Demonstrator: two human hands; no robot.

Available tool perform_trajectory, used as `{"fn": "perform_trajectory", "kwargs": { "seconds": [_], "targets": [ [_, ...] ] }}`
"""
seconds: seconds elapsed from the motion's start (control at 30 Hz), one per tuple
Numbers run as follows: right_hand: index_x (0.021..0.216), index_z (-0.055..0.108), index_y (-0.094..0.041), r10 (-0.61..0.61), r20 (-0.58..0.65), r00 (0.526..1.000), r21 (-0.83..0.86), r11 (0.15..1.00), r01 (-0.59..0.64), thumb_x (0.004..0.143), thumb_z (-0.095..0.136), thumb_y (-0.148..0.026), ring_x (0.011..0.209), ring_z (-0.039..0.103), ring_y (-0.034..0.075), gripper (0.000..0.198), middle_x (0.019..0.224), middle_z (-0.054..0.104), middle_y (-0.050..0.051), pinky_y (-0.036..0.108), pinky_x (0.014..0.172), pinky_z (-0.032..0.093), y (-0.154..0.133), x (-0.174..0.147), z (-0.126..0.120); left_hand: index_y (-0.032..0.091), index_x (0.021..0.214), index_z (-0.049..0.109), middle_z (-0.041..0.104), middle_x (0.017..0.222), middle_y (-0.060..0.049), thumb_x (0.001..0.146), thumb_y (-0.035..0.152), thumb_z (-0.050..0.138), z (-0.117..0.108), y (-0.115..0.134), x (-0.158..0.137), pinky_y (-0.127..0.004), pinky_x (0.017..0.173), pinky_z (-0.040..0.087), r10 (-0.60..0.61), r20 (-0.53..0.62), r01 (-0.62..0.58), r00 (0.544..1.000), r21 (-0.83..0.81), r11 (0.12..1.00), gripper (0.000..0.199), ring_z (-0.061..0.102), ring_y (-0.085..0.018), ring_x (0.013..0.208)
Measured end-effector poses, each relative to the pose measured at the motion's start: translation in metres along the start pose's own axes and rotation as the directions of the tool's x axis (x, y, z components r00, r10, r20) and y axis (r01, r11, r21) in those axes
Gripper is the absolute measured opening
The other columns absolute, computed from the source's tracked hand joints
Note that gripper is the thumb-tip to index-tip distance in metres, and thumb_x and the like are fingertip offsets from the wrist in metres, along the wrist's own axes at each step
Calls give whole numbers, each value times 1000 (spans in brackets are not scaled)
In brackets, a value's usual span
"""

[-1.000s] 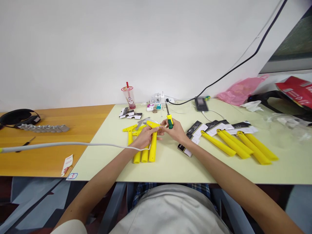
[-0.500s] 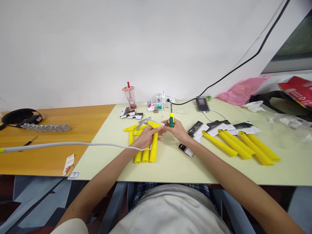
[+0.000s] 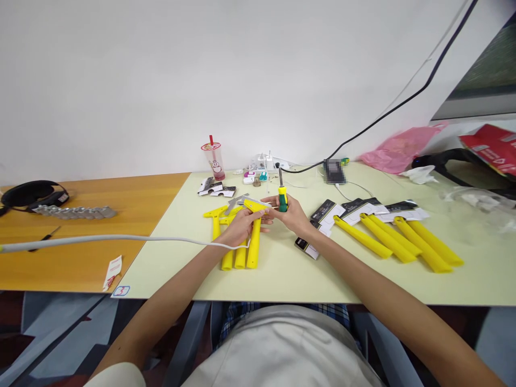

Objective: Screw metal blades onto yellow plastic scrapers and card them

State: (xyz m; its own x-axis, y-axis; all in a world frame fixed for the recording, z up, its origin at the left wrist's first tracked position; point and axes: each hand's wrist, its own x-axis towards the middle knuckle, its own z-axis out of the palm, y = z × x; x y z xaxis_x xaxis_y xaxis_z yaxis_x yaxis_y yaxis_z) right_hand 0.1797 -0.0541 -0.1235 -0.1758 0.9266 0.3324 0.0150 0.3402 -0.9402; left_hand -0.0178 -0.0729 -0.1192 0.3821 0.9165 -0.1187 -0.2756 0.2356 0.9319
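Note:
My left hand (image 3: 241,226) is closed round the upper part of a yellow scraper (image 3: 253,247) with a flat metal blade along its head. A screwdriver (image 3: 282,200) with a green and yellow handle sits in my right hand (image 3: 294,215), its shaft pointing up. Fingertips of the right hand also meet the scraper's head near the blade; exactly what they pinch there is too small to make out. Beside and partly under my left hand lie other yellow scrapers (image 3: 216,223), their handles toward me.
To the right lie several yellow handles (image 3: 363,237) and black-and-white packets (image 3: 327,212). A lidded cup (image 3: 214,161) stands at the back near small packets (image 3: 217,189) and a power strip (image 3: 264,161). A white cable (image 3: 161,237) crosses over my left forearm.
Almost nothing differs. Both hands keep their hold at the scraper's head, and the view has shifted very slightly.

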Motion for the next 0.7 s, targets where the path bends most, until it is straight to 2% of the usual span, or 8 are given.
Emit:
{"fn": "perform_trajectory", "kwargs": {
  "seconds": [0.27, 0.7],
  "targets": [
    [83, 51, -28, -46, -63, 997, -86, 995, 41, 86, 86, -59, 96, 75, 28, 47, 110, 85, 9, 46, 90, 55, -3, 1, -1, 7, 111, 79, 83, 119, -25, 94, 33, 88, 1, 0, -1, -33, 78, 69, -8, -1, 8, 1000, 17, 1000, 32, 83, -27, 101],
    [79, 48, -28, 1, -128, 992, -63, 998, -9, 82, 88, -56, 99, 76, 29, 49, 108, 87, 11, 45, 92, 57, -12, -2, -1, 7, 115, 78, 83, 124, -26, 96, 32, 86, 0, -1, 0, -33, 81, 69, -5, 2, 5, 1000, 7, 1000, 32, 83, -27, 104]
  ]
}}
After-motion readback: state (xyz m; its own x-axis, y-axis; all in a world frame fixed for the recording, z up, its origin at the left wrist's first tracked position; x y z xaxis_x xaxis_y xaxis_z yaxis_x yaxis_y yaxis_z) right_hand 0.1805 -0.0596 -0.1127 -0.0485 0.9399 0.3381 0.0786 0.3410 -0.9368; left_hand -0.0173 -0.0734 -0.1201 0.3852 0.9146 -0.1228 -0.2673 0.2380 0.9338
